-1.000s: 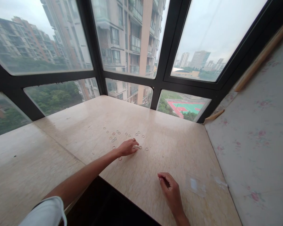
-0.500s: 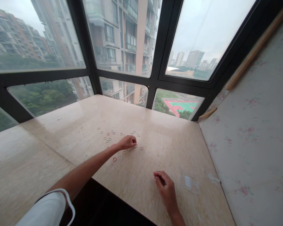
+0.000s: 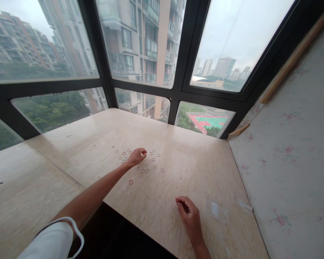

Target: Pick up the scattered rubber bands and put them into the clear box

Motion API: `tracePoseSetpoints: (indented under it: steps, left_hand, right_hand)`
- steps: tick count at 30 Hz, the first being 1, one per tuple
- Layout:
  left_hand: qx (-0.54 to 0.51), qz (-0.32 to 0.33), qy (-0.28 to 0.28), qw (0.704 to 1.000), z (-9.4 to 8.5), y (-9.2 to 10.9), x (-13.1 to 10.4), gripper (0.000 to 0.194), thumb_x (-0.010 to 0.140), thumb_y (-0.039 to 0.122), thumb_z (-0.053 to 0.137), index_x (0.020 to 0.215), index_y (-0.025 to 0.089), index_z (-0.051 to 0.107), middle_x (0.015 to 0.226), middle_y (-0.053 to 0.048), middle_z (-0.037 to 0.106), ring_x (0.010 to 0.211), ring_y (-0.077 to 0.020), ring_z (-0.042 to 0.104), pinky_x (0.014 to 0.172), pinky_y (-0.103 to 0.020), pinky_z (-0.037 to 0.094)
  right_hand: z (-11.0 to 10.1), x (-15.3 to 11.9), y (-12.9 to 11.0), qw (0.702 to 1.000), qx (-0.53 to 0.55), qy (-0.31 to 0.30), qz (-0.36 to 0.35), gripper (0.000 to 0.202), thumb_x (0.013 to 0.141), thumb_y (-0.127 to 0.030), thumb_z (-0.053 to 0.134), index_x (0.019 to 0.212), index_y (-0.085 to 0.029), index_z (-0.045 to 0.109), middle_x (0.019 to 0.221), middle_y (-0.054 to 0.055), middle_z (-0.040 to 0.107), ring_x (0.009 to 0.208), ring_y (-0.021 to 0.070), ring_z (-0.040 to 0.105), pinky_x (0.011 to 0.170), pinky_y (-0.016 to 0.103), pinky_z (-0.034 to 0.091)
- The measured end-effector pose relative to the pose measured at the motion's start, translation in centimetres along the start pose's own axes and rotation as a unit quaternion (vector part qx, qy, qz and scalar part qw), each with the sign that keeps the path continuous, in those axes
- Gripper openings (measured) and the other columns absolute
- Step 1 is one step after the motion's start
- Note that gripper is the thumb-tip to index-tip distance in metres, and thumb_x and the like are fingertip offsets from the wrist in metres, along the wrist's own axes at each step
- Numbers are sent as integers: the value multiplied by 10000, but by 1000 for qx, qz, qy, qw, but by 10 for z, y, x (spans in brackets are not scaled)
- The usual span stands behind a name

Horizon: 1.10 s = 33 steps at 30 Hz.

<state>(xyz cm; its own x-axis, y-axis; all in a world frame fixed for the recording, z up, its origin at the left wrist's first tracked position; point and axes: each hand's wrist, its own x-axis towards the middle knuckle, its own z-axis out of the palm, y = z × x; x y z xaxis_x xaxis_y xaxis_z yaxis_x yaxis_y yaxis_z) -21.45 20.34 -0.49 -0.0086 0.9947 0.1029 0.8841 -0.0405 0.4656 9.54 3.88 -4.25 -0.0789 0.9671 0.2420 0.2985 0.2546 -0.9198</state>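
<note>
Several thin coloured rings, like small rubber bands, lie scattered on the pale stone-patterned ledge point(image 3: 162, 133). My left hand point(image 3: 136, 157) reaches in among them, palm down, fingers curled toward the thumb; whatever is in the fingertips is too small to make out. Closest to me is a red ring point(image 3: 131, 182), while another ring point(image 3: 162, 170) lies at the right of the group. My right hand point(image 3: 189, 214) rests on the ledge to the right, apart from the rings. Its thumb and fingers are pinched together, and what they hold, if anything, is hidden.
Right of my right hand lies a clear plastic bag point(image 3: 217, 209) with a white label. Dark-framed windows point(image 3: 175, 72) stand behind the ledge, and a floral-papered wall point(image 3: 288, 162) borders it on the right. The ledge's front edge drops into a dark gap point(image 3: 118, 233).
My left hand has moved left and slightly away from me, uncovering several rings near where its fingertips were. My right hand stays in place, still pinched.
</note>
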Motion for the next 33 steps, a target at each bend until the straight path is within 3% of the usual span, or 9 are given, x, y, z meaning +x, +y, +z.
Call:
tracePoseSetpoints:
  steps: [8,12,16,20,26,30,33]
  left_hand:
    - [121,-181,34,975,-61,-107,-33,301,787,261,468,1025,130,597,1083,-140,593,1045,-264,550,881,-340,432]
    - [147,-242,50,958,-68,-129,-32,328,808,293,434,1054,113,555,1114,-182,545,1030,-296,555,837,-366,447]
    - [137,-197,29,970,-55,-114,-15,271,821,313,442,991,140,564,1071,-150,553,921,-258,590,777,-339,457]
    - [118,-96,-4,988,-33,-82,4,182,793,296,513,884,163,597,1013,-104,576,872,-220,590,758,-296,446]
    - [72,6,-28,997,-5,-33,19,206,817,299,512,880,147,636,972,-107,595,834,-204,598,745,-287,452]
    - [36,81,-62,994,-1,-10,18,223,834,342,524,925,183,651,960,-55,626,794,-155,601,735,-241,455]
    - [44,87,-63,993,-10,-10,10,230,860,324,478,942,180,638,936,-56,636,809,-162,599,733,-250,452]
  right_hand:
    - [1,-3,5,1000,-16,-14,-7,214,865,-308,518,866,-169,680,881,96,678,822,195,647,727,286,545]
    - [2,-4,6,1000,-24,-13,-7,233,871,-332,512,865,-172,681,884,97,678,829,200,648,737,289,543]
    - [2,-4,8,999,-34,-12,-10,239,872,-342,509,861,-176,680,876,89,675,822,192,653,728,271,540]
    - [3,-3,10,999,-48,-11,-15,231,869,-334,508,861,-176,678,867,85,676,814,189,654,723,263,537]
    - [2,-3,9,999,-50,-10,-17,232,871,-327,503,859,-171,675,865,93,676,817,195,654,726,271,538]
    - [2,-3,9,999,-51,-10,-16,222,868,-317,507,858,-172,674,854,84,674,805,186,655,715,258,537]
    - [2,-3,9,998,-53,-11,-19,220,870,-311,504,863,-170,672,863,84,672,816,183,653,726,255,535]
